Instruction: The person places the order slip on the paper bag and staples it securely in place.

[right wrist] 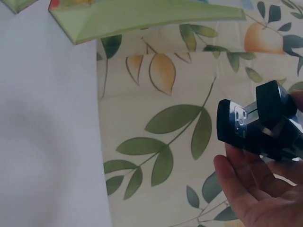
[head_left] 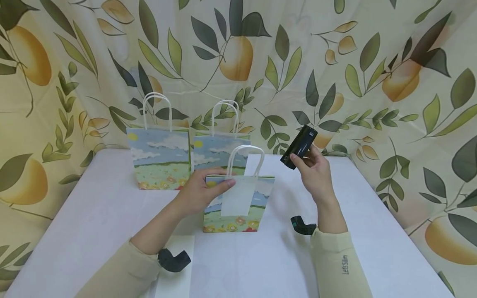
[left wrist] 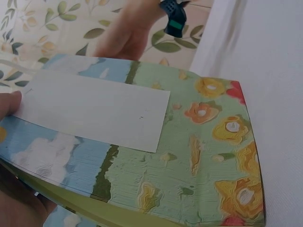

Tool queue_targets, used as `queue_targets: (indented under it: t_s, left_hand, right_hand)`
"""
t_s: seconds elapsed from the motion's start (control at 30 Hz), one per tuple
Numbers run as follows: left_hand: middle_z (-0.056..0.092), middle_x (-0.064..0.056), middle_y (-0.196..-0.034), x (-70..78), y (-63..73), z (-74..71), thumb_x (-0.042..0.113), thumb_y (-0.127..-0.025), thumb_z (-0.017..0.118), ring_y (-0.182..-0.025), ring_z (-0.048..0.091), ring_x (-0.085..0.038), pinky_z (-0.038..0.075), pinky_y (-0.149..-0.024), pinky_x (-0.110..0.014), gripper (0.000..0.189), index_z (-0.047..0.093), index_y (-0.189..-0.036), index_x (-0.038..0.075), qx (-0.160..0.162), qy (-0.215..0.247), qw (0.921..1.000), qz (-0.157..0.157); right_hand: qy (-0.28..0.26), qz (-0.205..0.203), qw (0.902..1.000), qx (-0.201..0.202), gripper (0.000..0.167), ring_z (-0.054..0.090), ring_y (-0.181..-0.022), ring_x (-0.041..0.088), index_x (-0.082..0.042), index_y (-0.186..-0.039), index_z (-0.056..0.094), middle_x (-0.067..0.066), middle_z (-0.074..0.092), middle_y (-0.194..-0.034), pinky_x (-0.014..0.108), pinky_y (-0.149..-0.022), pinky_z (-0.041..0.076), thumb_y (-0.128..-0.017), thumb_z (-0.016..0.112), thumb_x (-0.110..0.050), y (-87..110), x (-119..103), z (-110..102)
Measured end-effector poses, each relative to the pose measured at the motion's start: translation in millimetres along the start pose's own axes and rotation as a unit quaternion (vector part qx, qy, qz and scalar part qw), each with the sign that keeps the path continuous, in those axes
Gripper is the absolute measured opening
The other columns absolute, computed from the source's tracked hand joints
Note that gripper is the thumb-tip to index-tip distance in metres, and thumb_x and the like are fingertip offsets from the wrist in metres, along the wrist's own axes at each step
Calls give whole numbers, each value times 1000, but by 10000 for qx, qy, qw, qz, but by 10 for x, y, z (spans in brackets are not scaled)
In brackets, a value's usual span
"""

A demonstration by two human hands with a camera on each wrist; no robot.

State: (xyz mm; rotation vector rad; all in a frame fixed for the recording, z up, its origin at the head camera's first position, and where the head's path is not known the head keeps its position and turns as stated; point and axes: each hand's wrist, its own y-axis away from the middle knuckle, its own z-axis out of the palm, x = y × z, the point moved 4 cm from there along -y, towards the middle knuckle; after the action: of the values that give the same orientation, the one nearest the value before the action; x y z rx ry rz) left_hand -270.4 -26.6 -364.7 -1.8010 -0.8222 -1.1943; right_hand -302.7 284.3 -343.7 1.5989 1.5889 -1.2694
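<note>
My left hand (head_left: 199, 188) grips the top edge of a small paper gift bag (head_left: 264, 207) with white twisted handles and a print of sky, meadow and flowers. The left thumb lies at the upper end of a white card (head_left: 236, 198) on the bag's front; in the left wrist view the card (left wrist: 94, 109) shows faint small marks. To the right of the bag, my right hand (head_left: 316, 169) holds up a black stapler (head_left: 299, 147) between thumb and fingers. The right wrist view shows the stapler's (right wrist: 258, 118) jaws apart, with a silver plate on one.
Two matching bags stand behind, one at the left (head_left: 160, 159) and one in the middle (head_left: 220, 151). Pale paper (head_left: 182, 265) lies under the left forearm. The white table (head_left: 100, 207) ends against a fruit-and-leaf printed curtain (head_left: 298, 82). A black wrist camera (head_left: 174, 260) sits on the left arm.
</note>
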Motion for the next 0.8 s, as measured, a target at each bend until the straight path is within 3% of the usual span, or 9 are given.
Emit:
queue_targets:
  t_s: [0.3, 0.5, 0.63, 0.73, 0.8]
  left_hand:
    - [73, 0, -129, 3, 2, -4, 25, -100, 71, -120, 67, -18, 56, -98, -42, 23, 76, -121, 19, 24, -31, 9999, -116]
    - [71, 0, -133, 2, 1, -6, 25, -100, 71, -124, 65, -17, 55, -98, -41, 23, 77, -122, 19, 19, -28, 9999, -159]
    - [71, 0, -133, 8, 5, -7, 24, -100, 70, -109, 65, -16, 54, -90, -38, 23, 76, -122, 19, 13, -7, 9999, -141]
    - [71, 0, -134, 6, 7, -11, 24, -100, 70, -111, 66, -16, 55, -92, -39, 23, 76, -122, 19, 11, 2, 9999, -149]
    - [71, 0, -134, 10, 8, -12, 24, -100, 70, -121, 65, -16, 55, -96, -40, 24, 76, -123, 19, 8, 12, 9999, -142]
  right_hand:
    - [336, 406, 9986, 71, 62, 61, -126, 33, -11, -161, 37, 21, 58, -141, 52, -115, 45, -105, 59, -24, -57, 189, 35]
    - [455, 645, 9967, 169, 53, 58, -127, 36, -6, -156, 43, 22, 55, -143, 55, -113, 45, -107, 51, -26, -78, 273, 51]
    - [490, 779, 9956, 174, 53, 56, -127, 37, -6, -155, 43, 22, 53, -145, 55, -112, 47, -108, 48, -28, -78, 304, 68]
    - [580, 811, 9949, 144, 53, 57, -129, 38, -6, -156, 42, 22, 53, -146, 56, -111, 48, -108, 46, -29, -84, 326, 86]
    - [672, 846, 9941, 101, 53, 58, -130, 39, -6, -155, 42, 23, 54, -147, 57, -111, 48, -108, 46, -30, -88, 339, 98]
